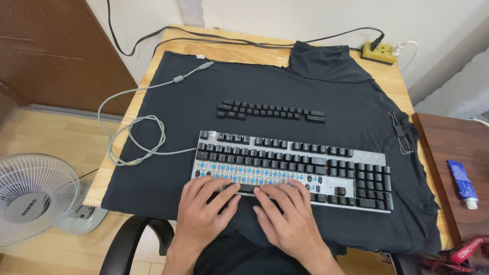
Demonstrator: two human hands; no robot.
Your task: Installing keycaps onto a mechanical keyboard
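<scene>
**Wooden table, dark cloth, half-stripped keyboard**

A light wooden table (153, 76) stands against a pale wall, draped with a black cloth (193, 91); a white fan (33, 198) sits on the floor to the left and a yellow power strip (379, 52) at the far corner. The keyboard (293, 168) lies on the cloth near the front edge, its grey cable (137, 135) looping off leftward. Two lower rows show bare blue switches, and removed keycaps (270, 111) lie lined up beyond it. The left hand (206, 211) and right hand (288, 214) rest side by side at the bottom row, fingers loosely extended and pressing on the long bar key (248, 188), gripping nothing. The board looks rigid and fairly heavy, best held by its metal edges; the caps are small, light and easily scattered. A wire keycap puller (402, 135) lies to the right
</scene>
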